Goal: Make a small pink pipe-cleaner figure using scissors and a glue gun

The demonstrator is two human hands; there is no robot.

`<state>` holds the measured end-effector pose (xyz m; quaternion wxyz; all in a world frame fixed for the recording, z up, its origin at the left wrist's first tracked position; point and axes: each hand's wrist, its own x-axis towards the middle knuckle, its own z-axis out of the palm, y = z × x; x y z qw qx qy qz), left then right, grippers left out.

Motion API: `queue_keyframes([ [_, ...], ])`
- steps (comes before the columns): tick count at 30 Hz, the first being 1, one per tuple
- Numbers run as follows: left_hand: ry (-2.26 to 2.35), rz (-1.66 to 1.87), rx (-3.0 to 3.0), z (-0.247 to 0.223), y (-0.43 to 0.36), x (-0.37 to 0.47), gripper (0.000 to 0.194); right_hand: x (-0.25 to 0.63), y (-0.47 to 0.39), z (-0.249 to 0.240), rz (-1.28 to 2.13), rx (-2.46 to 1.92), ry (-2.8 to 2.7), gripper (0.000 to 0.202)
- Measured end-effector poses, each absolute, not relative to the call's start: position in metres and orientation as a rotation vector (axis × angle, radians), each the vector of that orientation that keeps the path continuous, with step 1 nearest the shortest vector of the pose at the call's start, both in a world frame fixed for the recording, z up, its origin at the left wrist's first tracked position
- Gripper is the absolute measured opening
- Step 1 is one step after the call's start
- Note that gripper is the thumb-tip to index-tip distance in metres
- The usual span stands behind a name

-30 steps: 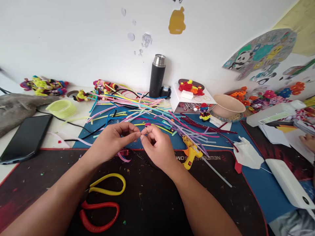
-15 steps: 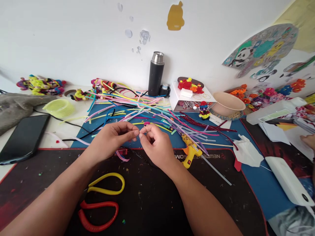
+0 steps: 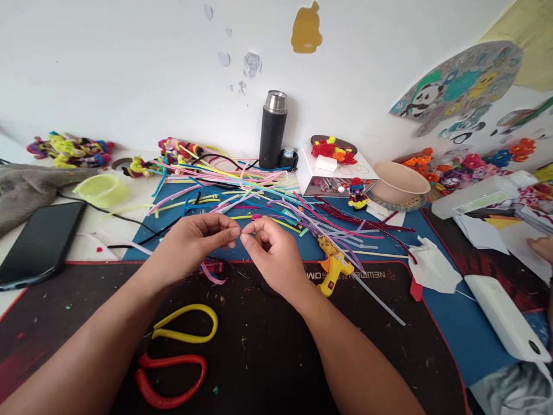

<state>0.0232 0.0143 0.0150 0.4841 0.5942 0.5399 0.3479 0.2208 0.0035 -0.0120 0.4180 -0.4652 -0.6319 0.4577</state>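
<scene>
My left hand [image 3: 201,239] and my right hand [image 3: 273,251] meet fingertip to fingertip above the far edge of the dark mat [image 3: 259,357]. Both are closed in a pinch, thumb against forefinger. Whatever sits between the fingertips is too small to make out. Just beyond the hands lies a heap of coloured pipe cleaners [image 3: 233,196]. A yellow glue gun [image 3: 334,268] rests right of my right hand. Scissors with one yellow handle [image 3: 185,323] and one red handle [image 3: 173,380] lie near my left forearm, which covers their blades.
At the left lies a phone [image 3: 41,245]. A black thermos [image 3: 273,129] stands by the wall, with a white box [image 3: 311,173] and a beige bowl [image 3: 401,181] to its right. A white device [image 3: 501,317] lies far right, near another person's hand [image 3: 540,251].
The view has shifted very slightly. Both hands keep their fingertip pinch in nearly the same place; nothing else has visibly moved.
</scene>
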Motion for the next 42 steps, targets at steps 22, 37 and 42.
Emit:
queue_keyframes([
  [22,1.277,0.789,1.478,0.016,0.016,0.020,0.049,0.222,0.003,-0.008,1.202,-1.155,-1.543,0.015],
  [37,1.291,0.755,1.495,0.017,0.017,0.022,0.045,0.221,0.004,-0.009,1.170,-1.195,-1.546,0.012],
  [42,1.297,0.737,1.483,0.019,0.016,0.024,0.052,0.221,0.003,-0.009,1.171,-1.209,-1.554,0.012],
])
